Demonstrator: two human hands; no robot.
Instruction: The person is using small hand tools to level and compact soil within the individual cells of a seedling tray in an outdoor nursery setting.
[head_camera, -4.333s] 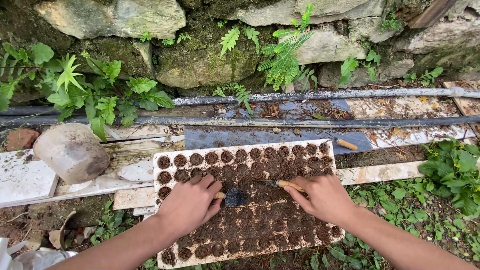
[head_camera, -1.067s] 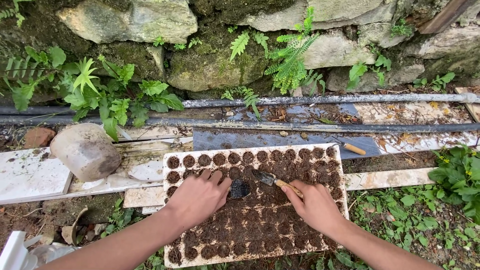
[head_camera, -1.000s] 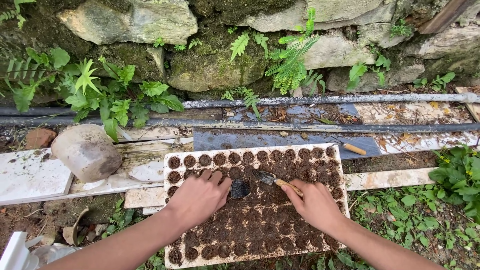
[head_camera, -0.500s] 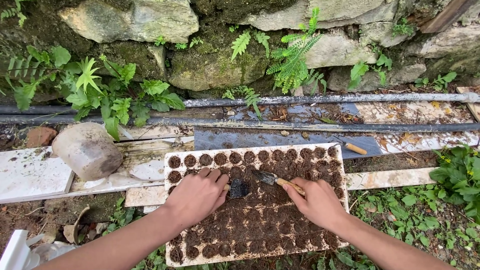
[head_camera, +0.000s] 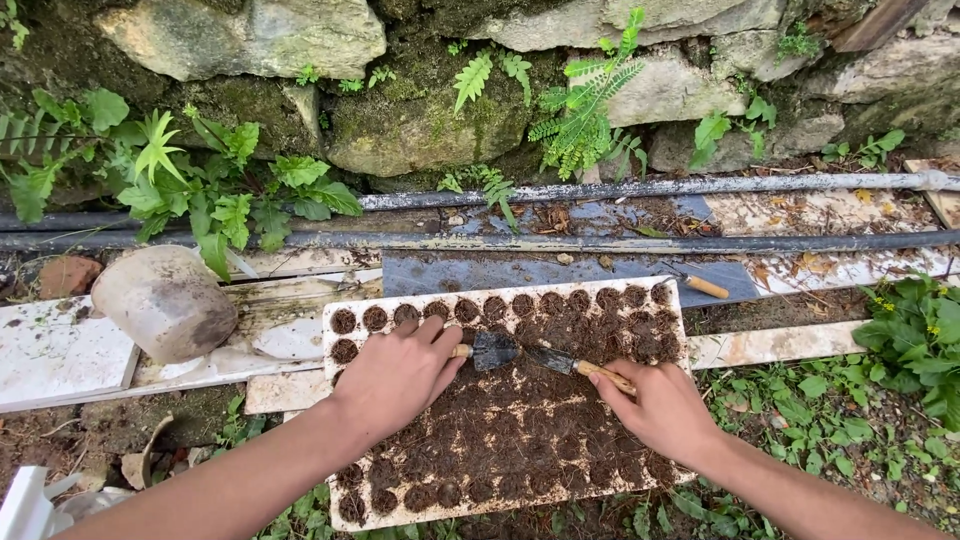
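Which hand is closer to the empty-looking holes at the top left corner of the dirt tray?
Left. The left hand with its small spade lies beside that corner of the seed tray; the right hand sits lower right.

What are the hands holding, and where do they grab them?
Left hand: small trowel; right hand: narrow trowel. Both by the wooden handle.

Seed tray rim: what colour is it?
Off-white, soil-stained, on the seed tray; its cells hold dark brown soil. Head view, the only one.
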